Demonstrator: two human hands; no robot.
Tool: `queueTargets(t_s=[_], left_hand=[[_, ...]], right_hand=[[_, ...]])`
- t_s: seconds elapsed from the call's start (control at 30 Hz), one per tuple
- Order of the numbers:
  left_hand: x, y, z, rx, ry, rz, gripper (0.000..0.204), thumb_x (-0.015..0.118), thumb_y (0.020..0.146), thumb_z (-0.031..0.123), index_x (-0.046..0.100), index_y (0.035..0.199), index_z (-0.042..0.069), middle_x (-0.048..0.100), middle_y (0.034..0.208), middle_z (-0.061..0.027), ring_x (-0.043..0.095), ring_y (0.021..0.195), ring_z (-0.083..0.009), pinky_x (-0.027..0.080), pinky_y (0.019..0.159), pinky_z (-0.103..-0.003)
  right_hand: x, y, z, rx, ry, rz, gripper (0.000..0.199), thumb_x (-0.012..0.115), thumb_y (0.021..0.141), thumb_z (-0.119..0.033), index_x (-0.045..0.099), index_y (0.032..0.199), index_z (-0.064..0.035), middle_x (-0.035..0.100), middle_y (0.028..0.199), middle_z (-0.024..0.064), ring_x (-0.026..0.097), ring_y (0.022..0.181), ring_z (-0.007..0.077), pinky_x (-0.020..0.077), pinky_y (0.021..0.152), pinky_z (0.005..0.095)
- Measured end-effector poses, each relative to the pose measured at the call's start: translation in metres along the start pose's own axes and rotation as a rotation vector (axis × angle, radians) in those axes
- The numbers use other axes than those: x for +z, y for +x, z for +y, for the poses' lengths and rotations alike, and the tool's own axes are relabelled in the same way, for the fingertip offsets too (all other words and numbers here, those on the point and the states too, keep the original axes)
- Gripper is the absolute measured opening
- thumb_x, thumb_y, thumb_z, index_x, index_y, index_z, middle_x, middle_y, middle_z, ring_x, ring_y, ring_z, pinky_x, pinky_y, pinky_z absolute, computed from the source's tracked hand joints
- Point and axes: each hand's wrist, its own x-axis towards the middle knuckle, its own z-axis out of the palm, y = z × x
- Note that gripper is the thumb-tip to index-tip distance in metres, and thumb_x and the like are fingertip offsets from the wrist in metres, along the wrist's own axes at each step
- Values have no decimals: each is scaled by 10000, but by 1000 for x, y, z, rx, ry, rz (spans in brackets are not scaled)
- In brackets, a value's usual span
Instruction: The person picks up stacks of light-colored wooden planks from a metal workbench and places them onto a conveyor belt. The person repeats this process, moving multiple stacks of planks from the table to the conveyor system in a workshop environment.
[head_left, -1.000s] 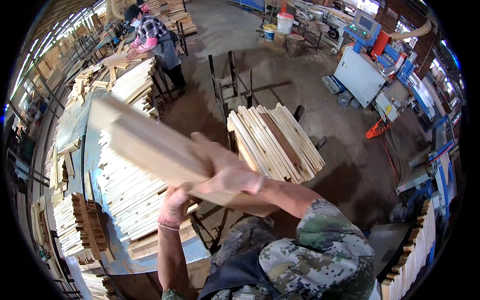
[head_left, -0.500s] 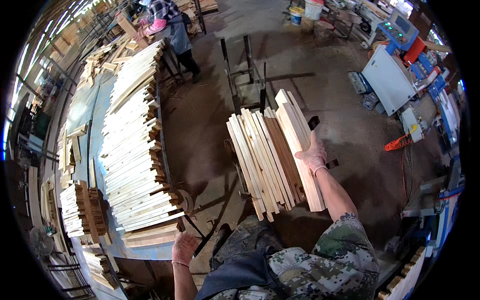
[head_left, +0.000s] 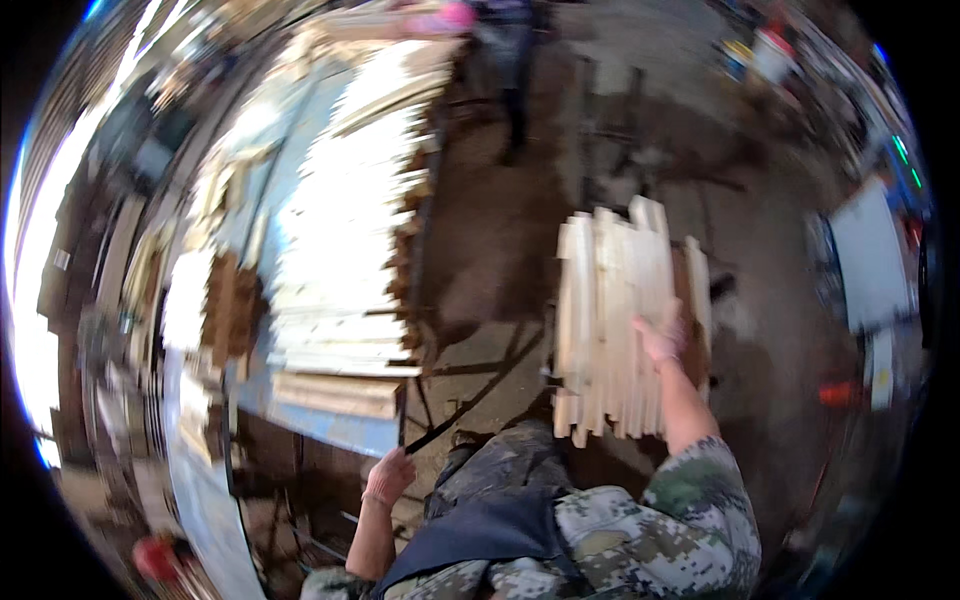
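Observation:
The picture is smeared by motion. A pile of pale wooden slats [head_left: 605, 320] lies on a low stand to my front right. My right hand [head_left: 660, 340] lies on top of that pile near its right side, touching a slat; the blur hides its grip. My left hand [head_left: 388, 478] hangs low beside my leg with loosely curled fingers and nothing in it. It is close to the front corner of the blue table [head_left: 330, 425] and a dark metal bar [head_left: 445, 428].
Rows of pale slats [head_left: 345, 250] cover the blue table on my left, with darker wood pieces [head_left: 232, 310] beside them. Another person [head_left: 500, 40] stands at the table's far end. A white machine panel [head_left: 870, 262] and an orange object [head_left: 838, 392] are on the right.
One second ago both hands held a long slat over the table. My right hand carried it onto the pile at the right and stays there; my left hand dropped down.

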Motion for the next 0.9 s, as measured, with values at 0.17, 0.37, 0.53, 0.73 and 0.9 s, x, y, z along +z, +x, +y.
queueTargets(t_s=[0.17,0.37,0.53,0.73,0.9], left_hand=[[-12,-2,-17,64,-45,493,259,706,1021,412,604,946,186,598,804,-6,553,695,-197,454,689,-368],[-76,-5,-3,168,-216,605,251,674,1035,334,553,849,216,465,660,64,400,543,-131,325,539,-335],[-97,18,51,235,-171,681,276,646,1048,434,556,920,207,437,697,65,392,565,-141,346,583,-352],[-107,67,109,268,-283,549,209,670,1026,414,594,969,228,417,703,66,389,605,-141,345,621,-349],[-89,116,137,251,-421,825,196,733,975,312,612,925,166,488,670,11,431,505,-159,326,469,-348]], right_hand=[[6,-41,-54,-157,-234,121,1096,821,874,-468,213,1720,-125,427,1654,243,428,1510,412,322,1268,508],[102,-134,-121,-636,233,-146,885,737,994,-157,223,1704,-42,351,1704,253,379,1566,366,302,1287,453],[218,-210,-163,-520,458,-609,858,760,987,-162,276,1668,33,461,1609,302,507,1461,316,386,1222,387],[282,-240,-230,-452,300,-714,837,790,970,-154,345,1656,24,564,1518,261,597,1349,249,459,1152,342],[329,-193,-313,-357,388,-780,907,767,980,-153,230,1690,21,376,1664,321,461,1515,333,434,1196,371]])
